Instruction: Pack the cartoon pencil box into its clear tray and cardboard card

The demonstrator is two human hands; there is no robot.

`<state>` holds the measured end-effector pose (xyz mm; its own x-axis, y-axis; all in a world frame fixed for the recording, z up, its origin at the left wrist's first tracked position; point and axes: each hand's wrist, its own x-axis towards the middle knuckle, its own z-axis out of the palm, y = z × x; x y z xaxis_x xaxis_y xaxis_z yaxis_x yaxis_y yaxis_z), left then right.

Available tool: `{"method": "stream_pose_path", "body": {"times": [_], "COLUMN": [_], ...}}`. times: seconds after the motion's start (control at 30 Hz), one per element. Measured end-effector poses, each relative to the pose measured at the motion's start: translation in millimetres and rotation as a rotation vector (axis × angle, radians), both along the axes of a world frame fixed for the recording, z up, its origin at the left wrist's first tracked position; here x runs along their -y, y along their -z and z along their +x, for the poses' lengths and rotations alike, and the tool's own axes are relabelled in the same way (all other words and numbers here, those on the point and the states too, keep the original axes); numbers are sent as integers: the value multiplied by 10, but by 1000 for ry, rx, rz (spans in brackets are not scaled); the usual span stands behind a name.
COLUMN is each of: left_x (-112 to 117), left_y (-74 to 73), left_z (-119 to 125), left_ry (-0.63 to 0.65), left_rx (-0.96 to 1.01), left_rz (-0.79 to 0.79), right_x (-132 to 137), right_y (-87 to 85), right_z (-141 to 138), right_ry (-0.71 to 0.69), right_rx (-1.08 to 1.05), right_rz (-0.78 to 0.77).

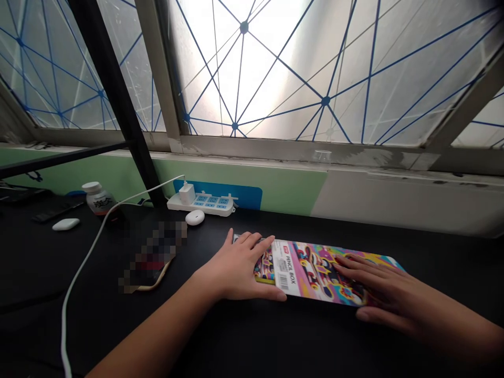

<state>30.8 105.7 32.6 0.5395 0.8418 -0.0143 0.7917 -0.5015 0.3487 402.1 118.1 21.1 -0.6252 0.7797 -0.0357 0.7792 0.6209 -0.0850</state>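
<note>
A colourful cartoon-printed pencil box (315,269) lies flat on the black table, with a white label reading "PENCIL BOX" and a barcode towards its left part. Over the box's left end rests my left hand (244,268), fingers stretched across the top towards the far side and thumb along the near edge. My right hand (381,289) lies on the right part, its fingers extended flat over the print and its thumb by the near edge. Both hands touch the box and hide parts of its two ends.
A white power strip (214,205) with a plugged-in charger stands by the wall; its white cable (90,257) curves down the left side. Left of the box are a round white case (195,217), a blurred-out phone-like object (157,275), a white bottle (98,198) and a small white case (65,224).
</note>
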Motion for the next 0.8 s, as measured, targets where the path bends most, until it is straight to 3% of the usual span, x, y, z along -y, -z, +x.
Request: {"method": "stream_pose_path", "body": {"times": [0.1, 0.33, 0.47, 0.63, 0.8], "left_x": [31, 77, -56, -234, -306], "left_y": [-33, 4, 92, 126, 80], "left_z": [15, 116, -4, -153, -238], "left_ry": [11, -30, -57, -85, -70], "left_rx": [-1, 84, 35, -24, -34], "left_rz": [12, -5, 38, 53, 6], "right_x": [11, 90, -9, -123, -66], "right_y": [13, 154, 147, 77, 242], "right_z": [-35, -877, -1140, -1033, -522], "right_ry": [48, -94, -143, -101, -32], "right_rx": [-12, -31, -35, -36, -78], "right_rz": [78, 105, 104, 43, 112]}}
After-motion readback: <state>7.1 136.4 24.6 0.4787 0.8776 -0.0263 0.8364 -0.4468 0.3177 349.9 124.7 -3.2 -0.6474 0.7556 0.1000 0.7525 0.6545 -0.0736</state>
